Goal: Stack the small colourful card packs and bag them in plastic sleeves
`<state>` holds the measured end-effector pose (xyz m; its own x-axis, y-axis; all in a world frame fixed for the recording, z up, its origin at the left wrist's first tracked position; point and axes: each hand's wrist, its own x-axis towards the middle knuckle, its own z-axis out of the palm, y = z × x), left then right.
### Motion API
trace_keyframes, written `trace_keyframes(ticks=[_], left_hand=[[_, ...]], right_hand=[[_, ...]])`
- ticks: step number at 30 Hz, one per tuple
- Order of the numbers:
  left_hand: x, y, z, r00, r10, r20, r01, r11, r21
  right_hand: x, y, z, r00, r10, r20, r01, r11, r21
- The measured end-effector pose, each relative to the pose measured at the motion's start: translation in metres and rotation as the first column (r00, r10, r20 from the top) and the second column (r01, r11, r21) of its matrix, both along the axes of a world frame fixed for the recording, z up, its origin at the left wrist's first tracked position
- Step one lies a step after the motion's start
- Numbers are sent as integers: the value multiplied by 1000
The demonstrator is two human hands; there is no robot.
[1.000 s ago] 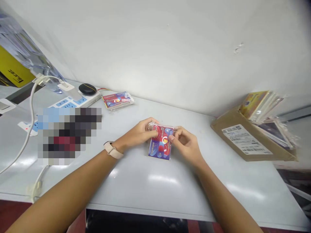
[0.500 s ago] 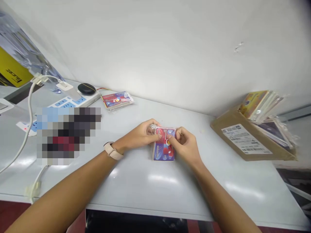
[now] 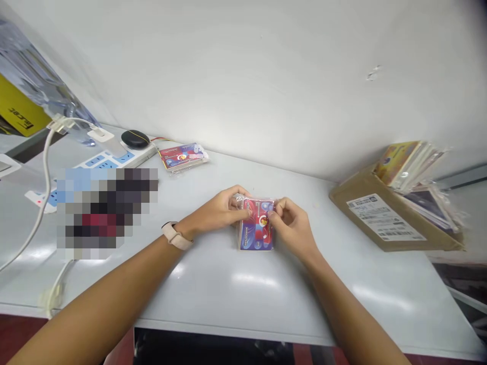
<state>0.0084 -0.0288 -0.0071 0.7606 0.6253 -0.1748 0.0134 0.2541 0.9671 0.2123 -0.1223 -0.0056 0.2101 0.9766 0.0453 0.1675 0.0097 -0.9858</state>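
Observation:
A stack of red and blue cards in clear plastic wrap is held between my two hands, low over the middle of the table. My left hand grips its left side, thumb on the top face and fingers behind. On the right edge, my right hand pinches the pack, its thumb near the upper right corner and its fingers curled. The fingertips of both hands are partly hidden. Another wrapped pack of similar cards lies farther back, left of my hands.
At the right stands a tilted cardboard box filled with several wrapped packs. A white power strip with plugs, a black round object and a white cable occupy the left. A pixelated dark patch covers part of the table there.
My right thumb has slid slightly right across the top of the card pack, toward its edge. My left hand keeps its hold, and the pack stays almost in place.

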Motion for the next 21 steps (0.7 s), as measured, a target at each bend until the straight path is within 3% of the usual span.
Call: trace_keyframes(ticks=[21], left_hand=[[-2,4,-2,999,4,-32,-5,1000,-23]], right_hand=[[6,0,-2,999,48,11,-48,998,31]])
